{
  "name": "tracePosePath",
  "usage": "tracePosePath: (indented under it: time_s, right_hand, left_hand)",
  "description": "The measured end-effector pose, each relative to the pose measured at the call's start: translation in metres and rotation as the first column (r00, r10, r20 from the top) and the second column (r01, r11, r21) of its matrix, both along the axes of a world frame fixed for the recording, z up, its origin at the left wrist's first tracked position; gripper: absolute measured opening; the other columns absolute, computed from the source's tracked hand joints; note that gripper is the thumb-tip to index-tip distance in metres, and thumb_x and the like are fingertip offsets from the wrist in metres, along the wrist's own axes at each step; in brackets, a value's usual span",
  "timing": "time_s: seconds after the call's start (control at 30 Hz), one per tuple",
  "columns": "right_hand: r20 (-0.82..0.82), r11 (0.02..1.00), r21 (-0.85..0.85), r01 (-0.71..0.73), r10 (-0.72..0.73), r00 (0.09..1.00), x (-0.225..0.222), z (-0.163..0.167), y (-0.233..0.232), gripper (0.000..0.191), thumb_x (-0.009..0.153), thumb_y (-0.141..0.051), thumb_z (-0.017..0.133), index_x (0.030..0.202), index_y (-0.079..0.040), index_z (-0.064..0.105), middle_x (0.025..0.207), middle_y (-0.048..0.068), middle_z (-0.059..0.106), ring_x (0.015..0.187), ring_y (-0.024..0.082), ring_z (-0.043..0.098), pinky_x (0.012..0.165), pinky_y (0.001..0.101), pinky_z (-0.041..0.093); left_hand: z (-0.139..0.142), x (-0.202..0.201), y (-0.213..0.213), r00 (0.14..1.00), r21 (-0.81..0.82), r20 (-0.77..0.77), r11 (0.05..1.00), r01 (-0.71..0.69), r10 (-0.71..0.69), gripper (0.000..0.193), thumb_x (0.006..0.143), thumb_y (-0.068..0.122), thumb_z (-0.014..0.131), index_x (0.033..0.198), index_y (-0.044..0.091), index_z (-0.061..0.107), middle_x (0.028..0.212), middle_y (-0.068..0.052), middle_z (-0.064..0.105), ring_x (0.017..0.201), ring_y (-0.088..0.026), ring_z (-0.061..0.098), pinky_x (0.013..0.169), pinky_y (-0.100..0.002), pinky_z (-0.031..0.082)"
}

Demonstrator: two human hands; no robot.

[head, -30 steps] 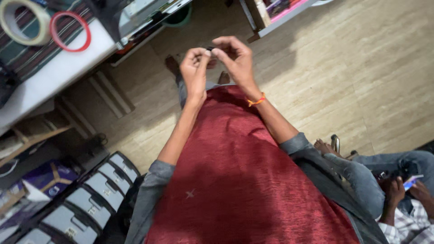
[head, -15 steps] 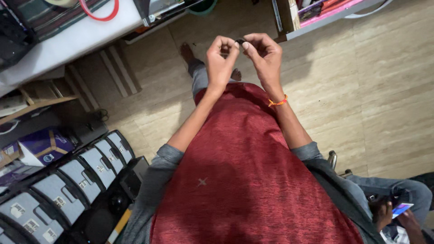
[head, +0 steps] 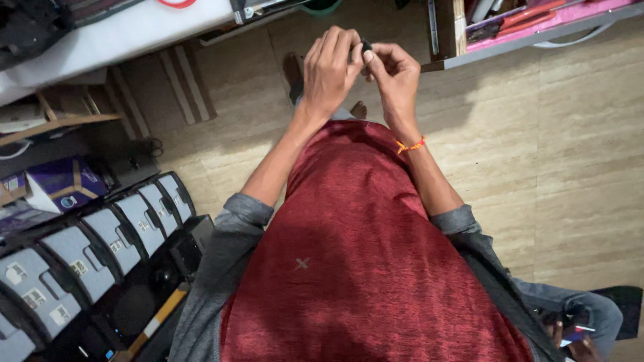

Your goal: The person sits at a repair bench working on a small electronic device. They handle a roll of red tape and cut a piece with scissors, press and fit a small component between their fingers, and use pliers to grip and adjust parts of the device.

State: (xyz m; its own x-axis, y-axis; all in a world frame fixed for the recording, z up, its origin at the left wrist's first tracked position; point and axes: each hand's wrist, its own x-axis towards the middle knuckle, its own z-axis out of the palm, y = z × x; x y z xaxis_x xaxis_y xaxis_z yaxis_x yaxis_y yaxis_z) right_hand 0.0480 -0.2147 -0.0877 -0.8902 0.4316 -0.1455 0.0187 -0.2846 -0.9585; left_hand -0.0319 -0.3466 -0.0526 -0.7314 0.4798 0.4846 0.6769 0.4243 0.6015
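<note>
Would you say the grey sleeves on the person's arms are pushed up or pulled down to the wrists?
Pushed up: each grey sleeve bunches near the elbow, leaving the forearms bare up to the left hand and right hand.

Both forearms reach forward from pushed-up grey sleeves, bare, converging in front of the chest. The left hand [head: 329, 70] and right hand [head: 396, 74] meet, fingers curled, fingertips pinched together. An orange thread circles the right wrist.
</note>
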Motion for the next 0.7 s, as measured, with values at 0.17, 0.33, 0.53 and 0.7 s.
tracePosePath:
  time_s: [0.17,0.33,0.53,0.7]
  right_hand:
    - [-0.096,0.996,-0.083,-0.045,0.037,0.995,-0.022,0.001,-0.002,0.012,0.102,-0.005,0.074,0.111,0.002,0.073,0.094,0.002,0.071,0.080,0.007,0.060,0.072,0.0227,0.051]
    - [-0.114,0.988,0.109,-0.106,0.118,0.986,-0.036,-0.001,0.008,0.020,0.099,0.000,0.077,0.117,-0.002,0.070,0.101,-0.002,0.069,0.090,0.006,0.062,0.081,0.0213,0.054]
    - [-0.119,0.958,0.238,-0.158,0.190,0.974,-0.041,-0.001,0.023,0.018,0.097,0.003,0.080,0.114,0.002,0.076,0.106,0.003,0.071,0.093,0.008,0.064,0.082,0.0223,0.053]
    - [-0.088,0.764,0.641,-0.078,0.174,0.981,-0.033,0.017,0.022,0.022,0.094,0.004,0.083,0.115,0.000,0.078,0.100,0.008,0.071,0.082,0.012,0.062,0.073,0.0254,0.051]
  left_hand:
    - [-0.001,-0.023,-0.009,0.991,0.017,0.129,0.999,0.034,-0.036,0.016,0.093,0.008,0.072,0.098,0.006,0.057,0.091,-0.008,0.057,0.081,-0.027,0.064,0.072,-0.042,0.052]
    - [-0.011,-0.043,-0.023,0.947,0.072,0.291,0.990,0.122,-0.138,0.014,0.095,0.006,0.071,0.100,0.003,0.058,0.090,-0.009,0.058,0.077,-0.023,0.065,0.071,-0.037,0.054]
    - [-0.036,-0.074,-0.024,0.737,0.294,0.551,0.918,0.266,-0.390,0.010,0.098,0.005,0.071,0.093,0.001,0.063,0.076,-0.003,0.061,0.070,-0.011,0.059,0.063,-0.028,0.048]
    - [-0.043,-0.080,-0.023,0.708,0.264,0.575,0.912,0.314,-0.410,0.009,0.092,0.004,0.071,0.091,0.002,0.062,0.075,-0.002,0.060,0.068,-0.011,0.060,0.063,-0.029,0.049]
